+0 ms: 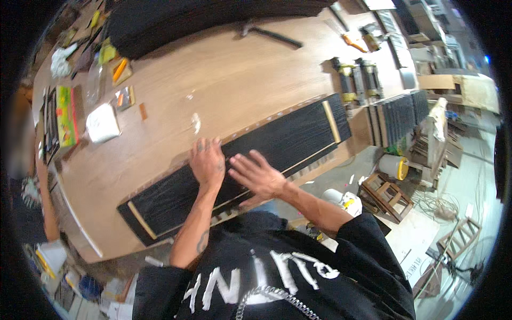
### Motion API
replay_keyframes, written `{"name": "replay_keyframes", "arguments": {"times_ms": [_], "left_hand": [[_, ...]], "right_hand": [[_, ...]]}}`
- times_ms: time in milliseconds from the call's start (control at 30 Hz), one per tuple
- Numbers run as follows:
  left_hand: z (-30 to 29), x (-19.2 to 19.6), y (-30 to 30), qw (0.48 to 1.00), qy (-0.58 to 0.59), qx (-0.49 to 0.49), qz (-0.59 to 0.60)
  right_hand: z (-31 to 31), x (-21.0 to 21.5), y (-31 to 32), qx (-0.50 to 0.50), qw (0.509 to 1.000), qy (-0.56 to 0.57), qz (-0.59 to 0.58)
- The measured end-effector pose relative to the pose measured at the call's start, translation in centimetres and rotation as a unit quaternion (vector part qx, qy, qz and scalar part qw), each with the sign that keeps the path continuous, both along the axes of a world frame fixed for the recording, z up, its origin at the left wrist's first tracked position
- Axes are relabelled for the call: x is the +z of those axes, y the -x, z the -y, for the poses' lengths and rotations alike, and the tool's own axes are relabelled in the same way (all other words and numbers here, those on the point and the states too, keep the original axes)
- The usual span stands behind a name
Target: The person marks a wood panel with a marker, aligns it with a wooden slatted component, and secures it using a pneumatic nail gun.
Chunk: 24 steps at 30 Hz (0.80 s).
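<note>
A long black panel [290, 133] with a wood-like grain lies slantwise on the wooden table in front of me. Pale strips [331, 122] cross it near both ends, and a thin pale strip runs along its near edge. My left hand [208, 165] is at the panel's far edge, its fingers bent together over that edge. Just to its right, my right hand [260, 177] is spread flat over the panel's middle, slightly blurred. Whether its palm touches the surface I cannot tell.
A hammer [273, 37] lies near a large black stack [208, 21] at the far side. Yellow-taped tools [346, 80] and a row of black slats [397, 117] stand right. A white pad [103, 122] and a green box [66, 116] sit left, near another person's arm [47, 197].
</note>
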<state>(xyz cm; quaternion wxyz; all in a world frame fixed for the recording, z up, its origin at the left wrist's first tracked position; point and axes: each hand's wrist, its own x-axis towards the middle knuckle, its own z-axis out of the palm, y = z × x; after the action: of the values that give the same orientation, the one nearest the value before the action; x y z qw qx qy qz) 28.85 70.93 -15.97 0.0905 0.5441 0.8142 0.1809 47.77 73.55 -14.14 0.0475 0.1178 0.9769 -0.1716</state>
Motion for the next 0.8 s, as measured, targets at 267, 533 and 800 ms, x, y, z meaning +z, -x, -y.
{"name": "replay_keyframes", "arguments": {"times_ms": [267, 533, 800], "left_hand": [[-0.7, -0.7, 1.0, 0.993, -0.051, 0.052, 0.088], [12.4, -3.2, 12.7, 0.984, -0.040, 0.126, -0.116], [16.3, -0.8, 17.7, 0.984, -0.012, 0.136, -0.112]], "right_hand": [[-0.5, -0.2, 0.4, -0.051, 0.997, 0.023, -0.053], [-1.9, 0.1, -3.4, -0.299, 0.944, -0.068, -0.122], [-6.6, -0.9, -9.9, -0.296, 0.937, -0.123, -0.139]]}}
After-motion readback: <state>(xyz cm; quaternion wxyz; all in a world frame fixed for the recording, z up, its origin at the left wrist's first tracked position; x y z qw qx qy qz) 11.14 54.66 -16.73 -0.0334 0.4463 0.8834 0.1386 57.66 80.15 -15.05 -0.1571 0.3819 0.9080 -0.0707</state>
